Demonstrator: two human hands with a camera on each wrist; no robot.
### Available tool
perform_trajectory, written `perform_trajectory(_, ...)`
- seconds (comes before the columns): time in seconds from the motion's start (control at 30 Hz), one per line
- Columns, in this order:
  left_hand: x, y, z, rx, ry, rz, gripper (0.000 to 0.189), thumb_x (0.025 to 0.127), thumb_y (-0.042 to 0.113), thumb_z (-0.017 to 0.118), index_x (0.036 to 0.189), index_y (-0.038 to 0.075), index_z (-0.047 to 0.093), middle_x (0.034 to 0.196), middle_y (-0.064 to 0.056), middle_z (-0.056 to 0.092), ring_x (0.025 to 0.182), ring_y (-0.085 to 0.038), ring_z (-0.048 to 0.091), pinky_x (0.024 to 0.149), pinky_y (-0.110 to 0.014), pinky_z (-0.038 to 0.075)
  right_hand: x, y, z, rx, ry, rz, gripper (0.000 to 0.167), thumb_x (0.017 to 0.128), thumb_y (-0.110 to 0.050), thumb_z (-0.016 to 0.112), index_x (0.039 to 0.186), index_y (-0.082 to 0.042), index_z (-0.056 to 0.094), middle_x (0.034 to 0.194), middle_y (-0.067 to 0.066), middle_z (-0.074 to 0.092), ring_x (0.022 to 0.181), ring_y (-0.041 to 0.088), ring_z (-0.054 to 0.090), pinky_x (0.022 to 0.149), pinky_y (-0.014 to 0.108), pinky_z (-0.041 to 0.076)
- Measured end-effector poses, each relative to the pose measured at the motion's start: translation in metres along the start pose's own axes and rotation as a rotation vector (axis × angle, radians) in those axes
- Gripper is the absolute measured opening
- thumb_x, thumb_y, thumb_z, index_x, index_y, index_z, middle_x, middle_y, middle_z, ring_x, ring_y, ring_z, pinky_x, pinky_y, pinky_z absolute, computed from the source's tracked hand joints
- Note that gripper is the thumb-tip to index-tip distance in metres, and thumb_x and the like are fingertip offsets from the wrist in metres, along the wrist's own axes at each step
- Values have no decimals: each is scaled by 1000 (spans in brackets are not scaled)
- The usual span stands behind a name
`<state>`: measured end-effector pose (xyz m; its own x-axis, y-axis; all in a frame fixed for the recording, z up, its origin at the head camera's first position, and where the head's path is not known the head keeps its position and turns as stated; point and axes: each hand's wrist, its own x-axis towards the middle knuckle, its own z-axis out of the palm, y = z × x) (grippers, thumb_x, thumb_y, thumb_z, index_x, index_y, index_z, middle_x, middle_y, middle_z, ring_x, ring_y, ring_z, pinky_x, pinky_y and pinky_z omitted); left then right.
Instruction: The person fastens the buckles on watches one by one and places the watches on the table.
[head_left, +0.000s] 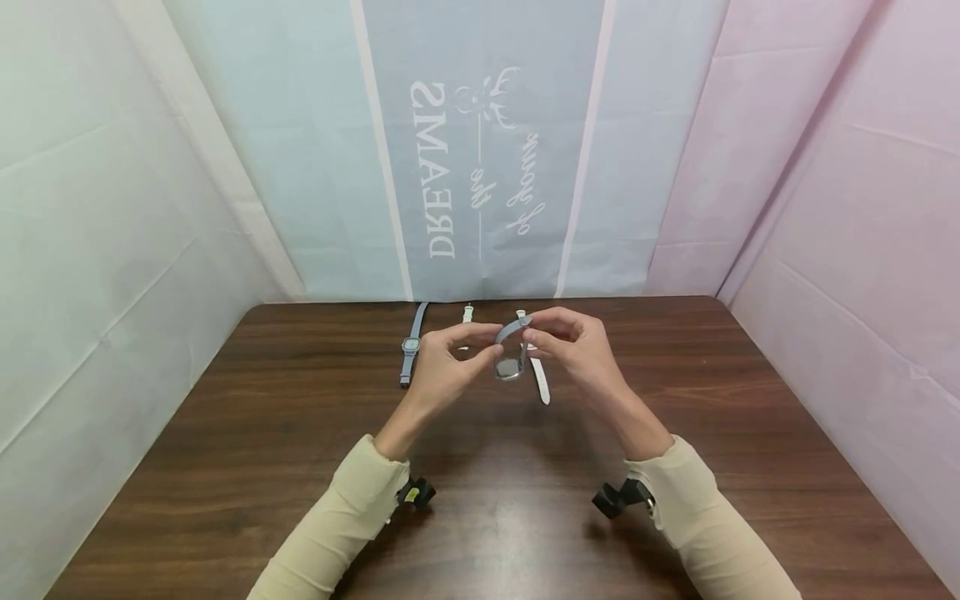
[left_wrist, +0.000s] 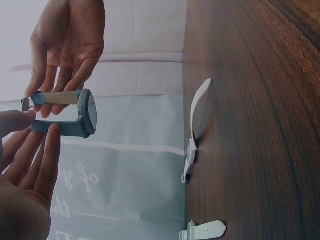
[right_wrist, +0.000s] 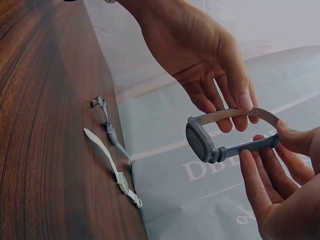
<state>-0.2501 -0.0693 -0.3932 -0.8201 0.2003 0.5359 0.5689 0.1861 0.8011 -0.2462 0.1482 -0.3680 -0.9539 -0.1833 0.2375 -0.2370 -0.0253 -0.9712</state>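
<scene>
In the head view, the held watch (head_left: 508, 369) is between the two hands, its strap bent into a loop with the face at six o'clock. The left hand (head_left: 448, 360) pinches it from nine o'clock, the right hand (head_left: 583, 346) from three o'clock, thumb and fingertips drawn together on the strap. Three more watches lie on the table (head_left: 300, 467): one blue watch (head_left: 411, 345) at nine o'clock, one pale green watch (head_left: 468, 315) at ten, one white watch (head_left: 542, 385) at four. That makes four watches, with two sleeves and two black cameras (head_left: 611, 501).

In the left wrist view, the right hand comes from twelve o'clock, the left from seven. Thumbs and fingertips close on the strap near its ends; the case stands clear at three o'clock. Two table watches show, white at three, pale green at four.

In the right wrist view, the left hand holds the upper strap from eleven o'clock; the right pinches the strap from between four and five. The case points to nine. Two table watches appear, blue at nine, pale green at eight.
</scene>
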Motion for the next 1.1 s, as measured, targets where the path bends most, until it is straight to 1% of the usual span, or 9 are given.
perform_trajectory(0.13,0,-1,0,-33,9,0,24,90,12,80,114,11,79,102,-7,81,93,-14,76,81,-39,63,0,-1,1,-15,1,-8,27,94,-8,76,117,5,69,98,-9,78,95,15,76,84,36,64)
perform_trajectory(0.23,1,0,0,-41,11,3,24,91,12,80,114,10,79,102,-8,81,93,-14,76,82,-42,63,0,-2,1,-17,4,-14,28,94,-7,75,117,7,68,97,-10,78,93,13,76,84,36,65)
perform_trajectory(0.4,-1,1,0,-47,-5,-3,23,91,12,80,114,10,78,102,-10,80,91,-14,76,81,-34,63,-1,-1,2,-20,5,-13,28,95,-6,74,118,9,68,96,-11,77,90,7,75,81,31,64)
perform_trajectory(0.47,-1,1,0,-48,-13,2,23,91,12,80,114,9,78,102,-10,80,91,-15,76,81,-34,64,-1,-1,2,-20,7,-15,28,95,-6,74,117,9,68,96,-10,78,91,9,76,81,31,65)
perform_trajectory(0.63,-1,1,1,-45,-10,21,23,92,11,79,115,9,78,102,-9,80,91,-15,76,82,-35,64,-1,-2,1,-40,2,-24,26,94,-9,76,115,4,71,98,-9,78,94,14,76,84,39,64)
perform_trajectory(0.77,-1,0,1,-44,-4,32,24,91,10,80,115,8,79,103,-9,80,91,-14,76,79,-31,63,0,-3,1,-58,-6,-23,25,94,-11,77,115,1,72,100,-8,78,93,11,76,87,44,64)
perform_trajectory(0.87,0,-1,2,-44,1,34,24,90,9,81,114,8,80,104,-9,80,91,-12,75,77,-32,63,0,-2,1,-72,-8,-27,27,94,-11,77,116,3,72,101,-8,78,92,9,76,87,44,63)
perform_trajectory(1.03,0,-3,3,-40,8,36,23,90,9,80,113,9,80,105,-8,80,89,-10,73,75,-37,63,1,-1,0,-95,-5,-41,29,93,-9,77,117,5,71,100,-7,78,90,8,76,84,39,65)
perform_trajectory(1.1,0,-3,3,-41,10,37,22,91,10,80,113,9,80,105,-8,80,87,-10,72,73,-34,62,1,0,0,-96,-4,-46,28,93,-8,77,117,6,72,100,-5,78,88,8,76,82,35,65)
